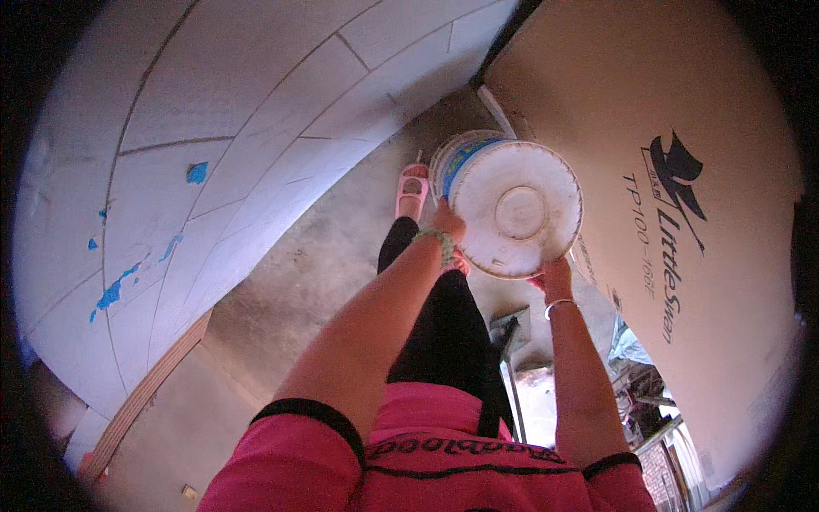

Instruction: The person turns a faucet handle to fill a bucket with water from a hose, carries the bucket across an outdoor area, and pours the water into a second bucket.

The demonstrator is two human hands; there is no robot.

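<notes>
A round white plastic bucket (448, 148) with a blue printed band is in front of my legs. Its dusty white lid (512, 243), with a raised ring at the centre, faces up towards me. My left hand (450, 224), with a green band at the wrist, grips the bucket's near left side just under the lid. At the near right edge, my right hand (554, 279) holds the lid's rim from below, its fingers partly hidden. A pale bangle circles that wrist. The bucket's underside is hidden, so I cannot tell whether it touches the floor.
A white tiled wall (185, 109) with blue patches curves along the left. A large printed cardboard box (614, 211) stands close on the right. My pink shoe (411, 185) is on the concrete floor (288, 275) beside the bucket. Clutter (643, 390) lies at lower right.
</notes>
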